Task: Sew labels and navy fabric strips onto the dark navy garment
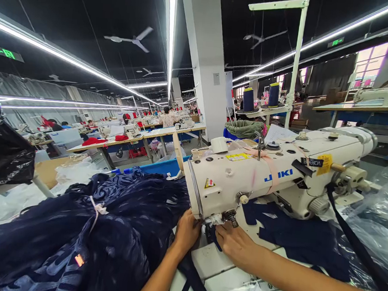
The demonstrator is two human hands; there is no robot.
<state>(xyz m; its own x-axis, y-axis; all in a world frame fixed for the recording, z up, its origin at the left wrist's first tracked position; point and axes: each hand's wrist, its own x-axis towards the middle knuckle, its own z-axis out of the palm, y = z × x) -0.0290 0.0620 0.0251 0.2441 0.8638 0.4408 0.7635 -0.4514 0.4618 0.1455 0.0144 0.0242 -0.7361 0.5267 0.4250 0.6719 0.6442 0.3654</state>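
Observation:
A white sewing machine (232,176) with blue lettering stands before me. At its needle end, my left hand (187,232) is closed on navy fabric, its fingertips partly hidden behind the machine head. On the other side of the presser foot, my right hand (235,243) has its fingers curled together on navy fabric (210,234); the fingertips are partly covered. Below my left hand a narrow navy strip (194,279) lies on the machine table. A large heap of navy garments (118,229), tied with a pale band (96,211), lies left of the machine.
Flat navy pieces (294,236) lie under the machine arm, and a black strap (358,246) hangs at the right. Clear plastic (386,203) bulges beside it. A thread stand (294,68) holds navy cones (273,96). A black bag (4,142) hangs at left; a pillar (204,65) rises behind.

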